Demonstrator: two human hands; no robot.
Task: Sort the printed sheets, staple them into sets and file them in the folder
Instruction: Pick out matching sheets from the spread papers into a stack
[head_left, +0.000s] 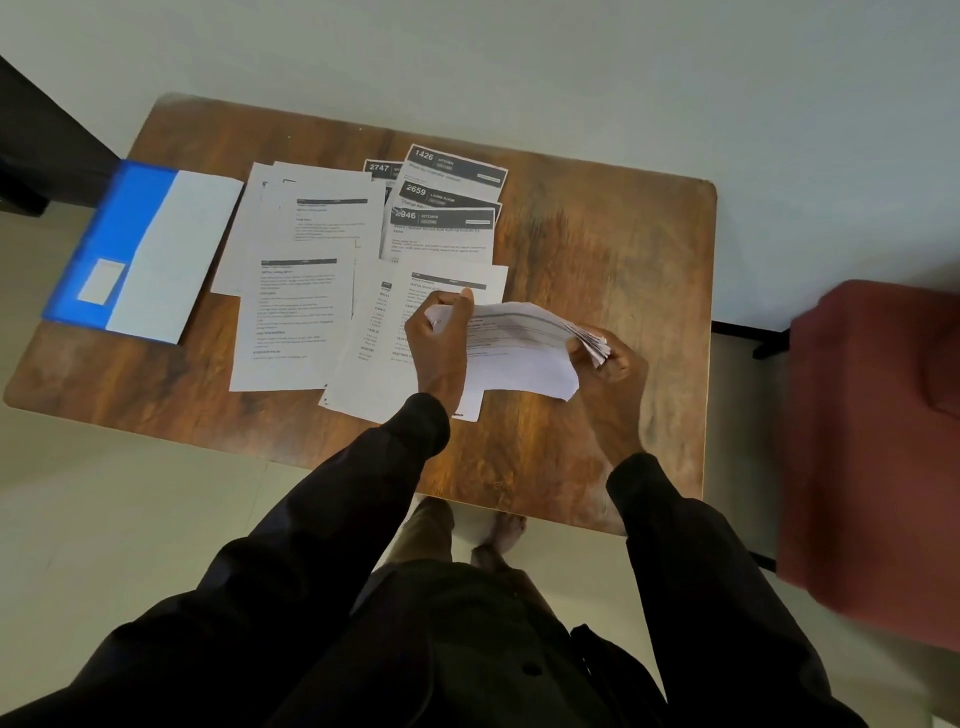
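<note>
Sorting under way: your left hand (441, 340) and right hand (615, 364) each pinch an end of the stack (519, 353). Piles (296, 312) at 11 o'clock of them; folder (119, 218) at 9. Stapling and filing look undone.

Long black sleeves (363, 493) reach both wrists, over a dark buttoned shirt (493, 649), khaki trousers (427, 527) and a bare foot (506, 531).
</note>
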